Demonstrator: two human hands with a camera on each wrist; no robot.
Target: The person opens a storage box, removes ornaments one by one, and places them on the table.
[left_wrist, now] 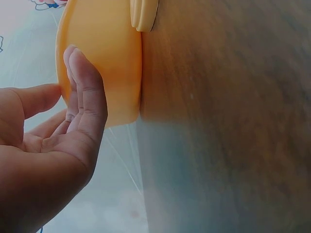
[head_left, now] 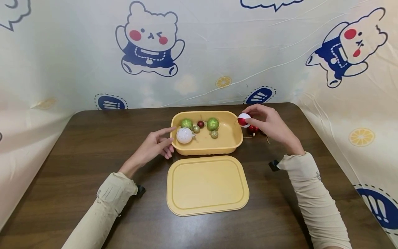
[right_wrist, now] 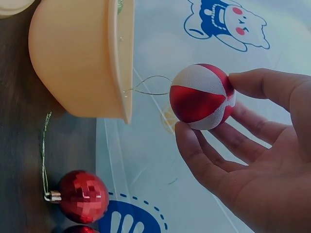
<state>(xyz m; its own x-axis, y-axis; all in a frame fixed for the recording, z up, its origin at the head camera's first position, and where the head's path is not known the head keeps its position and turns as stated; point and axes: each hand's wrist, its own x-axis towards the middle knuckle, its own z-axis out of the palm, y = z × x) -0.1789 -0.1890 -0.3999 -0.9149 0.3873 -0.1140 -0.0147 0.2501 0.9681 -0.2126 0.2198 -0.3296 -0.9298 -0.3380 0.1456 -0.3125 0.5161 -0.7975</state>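
The right hand (head_left: 270, 123) pinches a round red-and-white ball (right_wrist: 199, 99) beside the yellow plastic box (head_left: 228, 136) (the left hand (head_left: 153, 143), fingers loose, touches its other end). The right wrist view best shows pointy wedges and thin gold string (right_wrist: 158, 76), maybe touching the box.

Head view, 3 o'clock: ball (head_left: 244, 120) was panelled red and white. Box (head_left: 228, 139) and lid (head_left: 207, 185) were yellow; surface (head_left: 77, 166), wood-grained brown.
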